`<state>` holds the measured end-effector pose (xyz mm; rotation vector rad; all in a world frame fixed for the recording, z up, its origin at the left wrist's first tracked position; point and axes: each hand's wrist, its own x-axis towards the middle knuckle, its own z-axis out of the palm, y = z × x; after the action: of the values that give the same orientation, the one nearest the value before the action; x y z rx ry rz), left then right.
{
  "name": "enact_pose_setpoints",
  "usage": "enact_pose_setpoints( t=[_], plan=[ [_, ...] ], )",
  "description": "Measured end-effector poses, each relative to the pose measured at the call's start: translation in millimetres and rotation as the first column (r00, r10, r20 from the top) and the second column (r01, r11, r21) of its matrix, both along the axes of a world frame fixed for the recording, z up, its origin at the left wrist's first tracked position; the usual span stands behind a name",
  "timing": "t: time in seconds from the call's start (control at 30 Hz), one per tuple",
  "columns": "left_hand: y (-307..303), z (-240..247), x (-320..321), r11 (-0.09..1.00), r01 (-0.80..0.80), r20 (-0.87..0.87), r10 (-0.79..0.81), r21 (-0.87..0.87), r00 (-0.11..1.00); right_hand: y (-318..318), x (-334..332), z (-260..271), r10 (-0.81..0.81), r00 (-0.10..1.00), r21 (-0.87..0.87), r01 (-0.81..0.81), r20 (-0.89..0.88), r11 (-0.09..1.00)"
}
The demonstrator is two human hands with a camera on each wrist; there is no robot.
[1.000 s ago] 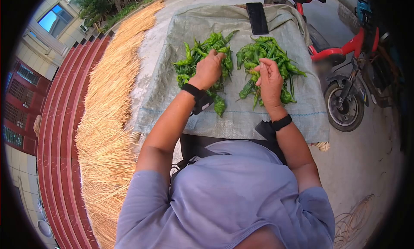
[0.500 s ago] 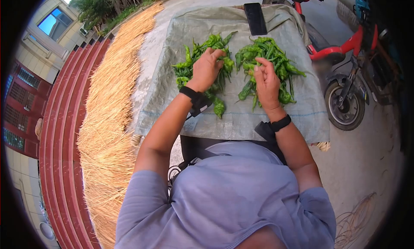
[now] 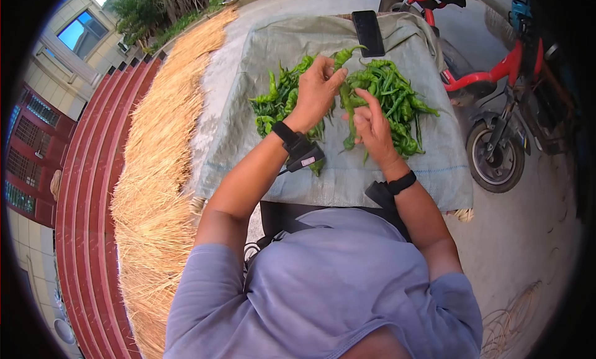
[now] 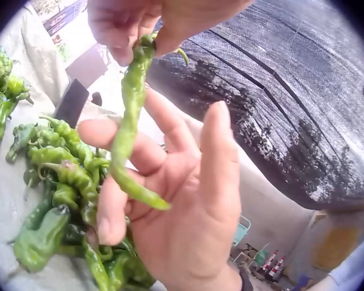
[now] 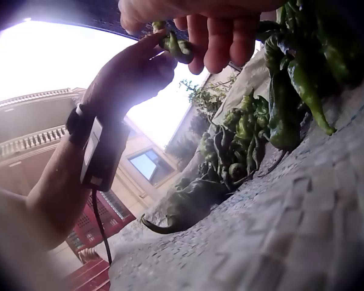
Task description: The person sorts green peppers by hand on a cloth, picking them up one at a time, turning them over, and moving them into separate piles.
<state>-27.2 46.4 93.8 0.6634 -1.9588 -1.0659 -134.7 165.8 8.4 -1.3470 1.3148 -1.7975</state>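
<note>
My left hand pinches the stem end of a long green pepper and holds it up over the cloth. In the left wrist view that pepper hangs from the left hand and lies against my right hand, whose fingers are spread and fairly straight. My right hand touches the pepper's lower part. The right wrist view shows the left hand meeting the right hand at the pepper. One pepper pile lies left, another pile right.
The peppers lie on a grey-green woven sack spread over a table. A black phone rests at its far edge. A red scooter stands close on the right. Straw and red steps run along the left.
My left hand has lifted off the left pile and moved right and up with a pepper. My right hand has come left from the right pile to meet it.
</note>
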Motion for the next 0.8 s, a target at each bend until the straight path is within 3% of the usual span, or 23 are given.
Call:
enact_pose_setpoints(
  t=[0.13,0.2,0.27,0.5,0.6,0.63,0.7,0.8],
  plan=[
    [-24.7,-18.5,-7.8,0.914,0.103,-0.1,-0.069,0.392,0.993,-2.0,-1.0,1.9,-0.211,0.975,0.015,0.213,-0.069,0.977],
    [-35.8,-30.6,-9.1,0.935,0.05,0.118,-0.097,0.352,0.988,-11.0,-4.7,-8.7,-0.387,0.919,-0.082,0.381,-0.078,0.921],
    [-58.4,-54.9,-9.7,0.969,0.064,0.385,-0.155,0.239,0.91,-5.0,-5.5,2.3,-0.37,0.928,-0.07,0.367,-0.04,0.928],
    [-47.7,-62.0,-10.1,0.914,0.127,0.217,-0.224,0.385,0.95,-4.8,-9.0,3.1,-0.361,0.921,-0.058,0.372,0.146,0.926],
    [-53.4,-61.8,-12.6,0.933,0.212,0.404,-0.321,0.291,0.857,-7.3,-15.7,-2.6,-0.339,0.914,-0.079,0.364,0.222,0.928],
    [-62.4,-74.7,-10.8,0.971,0.233,0.508,-0.225,0.05,0.831,-6.9,-17.5,-2.3,-0.329,0.914,-0.088,0.357,0.237,0.93],
    [-84.6,-110.6,-6.7,0.857,0.299,0.622,0.031,-0.419,0.782,-6.3,-13.5,4.9,-0.316,0.925,-0.095,0.341,0.213,0.935],
    [-88.6,-122.8,-11.1,0.844,0.336,0.768,0.131,-0.418,0.627,-7.7,-10.9,3.6,-0.292,0.939,-0.049,0.306,0.183,0.951]
  ],
)
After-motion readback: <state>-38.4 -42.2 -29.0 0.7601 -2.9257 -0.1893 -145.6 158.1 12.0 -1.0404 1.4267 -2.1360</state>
